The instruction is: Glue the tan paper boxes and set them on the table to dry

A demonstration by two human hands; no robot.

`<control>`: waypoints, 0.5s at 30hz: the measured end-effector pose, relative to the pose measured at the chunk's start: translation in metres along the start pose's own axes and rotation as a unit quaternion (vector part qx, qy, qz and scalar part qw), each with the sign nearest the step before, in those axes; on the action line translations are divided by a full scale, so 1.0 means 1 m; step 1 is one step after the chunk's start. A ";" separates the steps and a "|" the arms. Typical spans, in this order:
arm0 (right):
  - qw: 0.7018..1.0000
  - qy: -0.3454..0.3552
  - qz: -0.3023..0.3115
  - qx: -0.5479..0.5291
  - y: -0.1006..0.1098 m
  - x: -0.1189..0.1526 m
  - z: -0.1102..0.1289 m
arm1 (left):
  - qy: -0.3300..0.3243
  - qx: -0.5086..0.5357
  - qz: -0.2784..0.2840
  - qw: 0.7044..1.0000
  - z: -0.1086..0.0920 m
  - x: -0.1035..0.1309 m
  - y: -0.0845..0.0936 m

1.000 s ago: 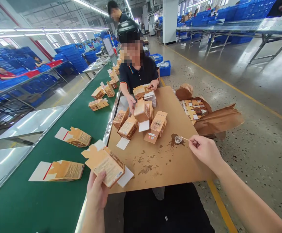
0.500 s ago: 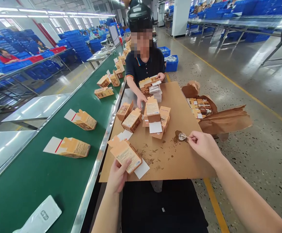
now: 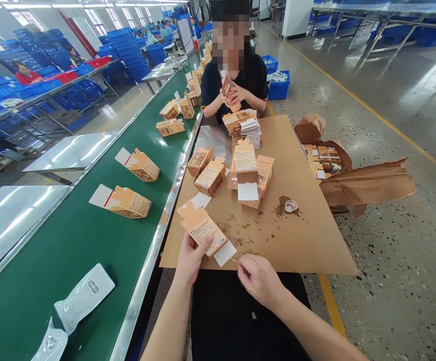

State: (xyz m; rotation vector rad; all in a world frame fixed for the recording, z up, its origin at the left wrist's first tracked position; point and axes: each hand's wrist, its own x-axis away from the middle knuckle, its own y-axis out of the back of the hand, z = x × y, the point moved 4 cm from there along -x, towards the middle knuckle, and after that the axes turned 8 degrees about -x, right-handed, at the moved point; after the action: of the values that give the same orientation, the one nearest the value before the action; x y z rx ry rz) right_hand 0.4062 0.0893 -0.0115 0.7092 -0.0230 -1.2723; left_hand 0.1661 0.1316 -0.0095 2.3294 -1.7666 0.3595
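Note:
My left hand (image 3: 192,256) grips a brown printed carton (image 3: 205,229), thumb on its printed face, above the near left part of the cardboard sheet. A white flap (image 3: 225,253) sticks out of the carton's near end. My right hand (image 3: 260,279) is closed in a pinch on a thin stick (image 3: 233,259), whose tip meets or nearly meets that flap. Farther right, a small clear dish (image 3: 290,206) stands in a dark wet patch on the cardboard. Other cartons (image 3: 210,176) lie just beyond my left hand, near a pile of cartons (image 3: 245,163).
On the left runs a green conveyor belt (image 3: 71,240) with several cartons (image 3: 131,201) and white pouches (image 3: 86,296). Across the cardboard sheet (image 3: 300,245) a co-worker (image 3: 236,75) holds a carton behind a stack of flat cartons (image 3: 242,125). An open paper-lined box (image 3: 325,160) sits at right.
My right hand has moved left with the stick, from the dish to the carton's white flap. The co-worker has lifted a carton in both hands. The pouches on the belt have advanced.

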 end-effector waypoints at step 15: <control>0.975 -0.118 -0.169 -0.082 0.077 0.042 -0.013 | -0.105 -0.214 -0.067 0.969 0.039 0.045 -0.003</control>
State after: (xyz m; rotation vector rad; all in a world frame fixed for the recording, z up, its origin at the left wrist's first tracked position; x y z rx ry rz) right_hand 0.4915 0.0679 0.0013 0.4276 0.0094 -1.6601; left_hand 0.1831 0.0791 -0.0326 2.2110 -1.5632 -0.2754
